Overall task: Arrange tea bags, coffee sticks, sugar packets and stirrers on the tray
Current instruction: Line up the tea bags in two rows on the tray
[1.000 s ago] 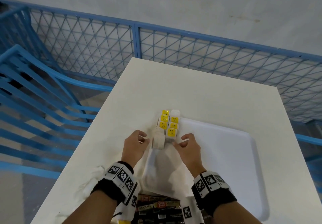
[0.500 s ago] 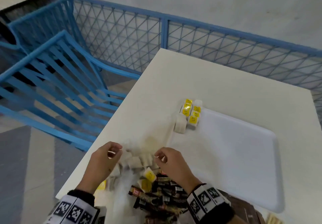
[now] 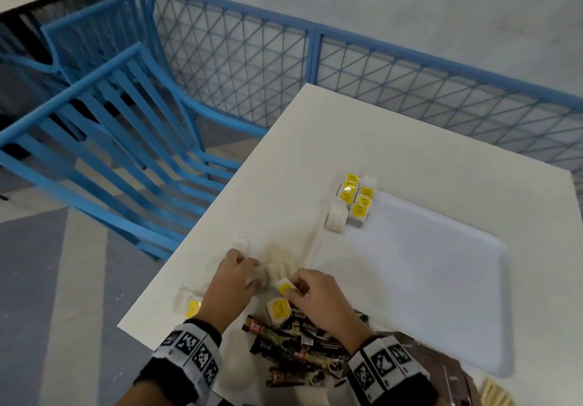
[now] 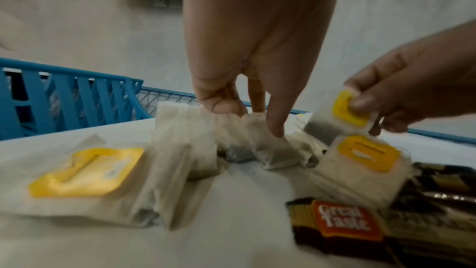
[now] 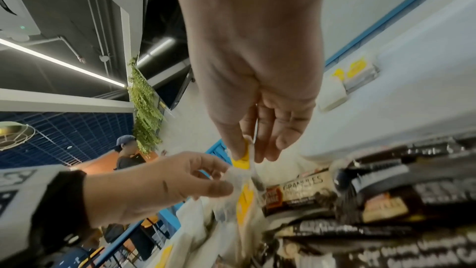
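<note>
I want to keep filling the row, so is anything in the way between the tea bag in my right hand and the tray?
Nothing visible blocks it. Your right hand pinches a tea bag just left of the tray. The tray surface between it and the row of tea bags at the far left corner is bare.

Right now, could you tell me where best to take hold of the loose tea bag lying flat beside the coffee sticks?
Probably pinch the tea bag at its raised far edge by the yellow tag, coming from above. It lies tilted against the coffee sticks, leaving that edge free.
</note>
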Action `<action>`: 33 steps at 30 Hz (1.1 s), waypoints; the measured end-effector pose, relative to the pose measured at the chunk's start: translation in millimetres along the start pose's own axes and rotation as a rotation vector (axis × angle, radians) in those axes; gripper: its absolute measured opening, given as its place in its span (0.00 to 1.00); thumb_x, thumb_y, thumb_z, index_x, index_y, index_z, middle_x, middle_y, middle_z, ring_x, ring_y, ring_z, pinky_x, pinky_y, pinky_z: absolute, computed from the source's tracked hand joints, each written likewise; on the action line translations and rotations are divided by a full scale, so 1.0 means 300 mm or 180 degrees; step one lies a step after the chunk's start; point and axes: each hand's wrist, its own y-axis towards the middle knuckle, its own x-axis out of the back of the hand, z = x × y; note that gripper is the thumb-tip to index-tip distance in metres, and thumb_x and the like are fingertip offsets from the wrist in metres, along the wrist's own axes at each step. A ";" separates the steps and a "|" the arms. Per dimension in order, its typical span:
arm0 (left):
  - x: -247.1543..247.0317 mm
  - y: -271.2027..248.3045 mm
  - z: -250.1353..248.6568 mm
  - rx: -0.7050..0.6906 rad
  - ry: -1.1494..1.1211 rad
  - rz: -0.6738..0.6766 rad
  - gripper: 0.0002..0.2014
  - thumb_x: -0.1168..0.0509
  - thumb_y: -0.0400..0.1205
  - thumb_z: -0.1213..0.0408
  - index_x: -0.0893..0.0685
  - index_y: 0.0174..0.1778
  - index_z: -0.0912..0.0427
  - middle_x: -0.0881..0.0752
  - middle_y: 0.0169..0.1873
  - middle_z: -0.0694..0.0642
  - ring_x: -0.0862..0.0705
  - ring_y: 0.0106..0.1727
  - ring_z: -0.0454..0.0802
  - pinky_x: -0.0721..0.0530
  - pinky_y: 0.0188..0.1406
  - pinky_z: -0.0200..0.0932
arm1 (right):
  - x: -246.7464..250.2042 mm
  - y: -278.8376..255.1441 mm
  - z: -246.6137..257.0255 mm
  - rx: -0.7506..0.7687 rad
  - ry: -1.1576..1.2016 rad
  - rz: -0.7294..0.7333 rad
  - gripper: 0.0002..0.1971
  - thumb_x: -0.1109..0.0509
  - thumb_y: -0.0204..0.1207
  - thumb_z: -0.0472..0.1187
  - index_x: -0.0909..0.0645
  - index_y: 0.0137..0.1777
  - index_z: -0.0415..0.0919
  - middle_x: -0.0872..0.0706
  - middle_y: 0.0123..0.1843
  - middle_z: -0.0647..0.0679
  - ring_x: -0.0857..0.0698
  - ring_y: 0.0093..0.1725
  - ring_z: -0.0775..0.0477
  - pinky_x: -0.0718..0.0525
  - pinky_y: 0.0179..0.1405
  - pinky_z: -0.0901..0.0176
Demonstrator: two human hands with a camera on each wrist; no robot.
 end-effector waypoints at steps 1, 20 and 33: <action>-0.001 0.002 0.002 -0.0059 0.0064 -0.0045 0.11 0.27 0.73 0.70 0.13 0.51 0.65 0.24 0.47 0.59 0.20 0.49 0.60 0.21 0.52 0.44 | 0.014 -0.010 0.005 0.0007 0.0124 -0.0055 0.08 0.30 0.76 0.46 0.19 0.46 0.41 0.16 0.42 0.48 0.20 0.41 0.52 0.27 0.36 0.72; 0.125 -0.057 -0.118 -0.0068 -0.1965 0.0794 0.05 0.36 0.82 0.61 0.15 0.45 0.49 0.13 0.40 0.45 0.16 0.37 0.38 0.21 0.42 0.30 | 0.087 -0.107 -0.009 0.0064 0.1043 0.0250 0.06 0.25 0.72 0.40 0.16 0.41 0.53 0.12 0.41 0.52 0.16 0.41 0.61 0.20 0.45 0.69; -0.031 -0.050 -0.108 -0.0580 0.0183 0.1325 0.02 0.33 0.77 0.59 0.17 0.43 0.50 0.29 0.48 0.43 0.27 0.57 0.43 0.31 0.53 0.34 | 0.141 -0.171 -0.127 -0.0267 0.1362 -0.0438 0.02 0.26 0.73 0.38 0.16 0.42 0.45 0.12 0.42 0.45 0.14 0.43 0.49 0.16 0.43 0.63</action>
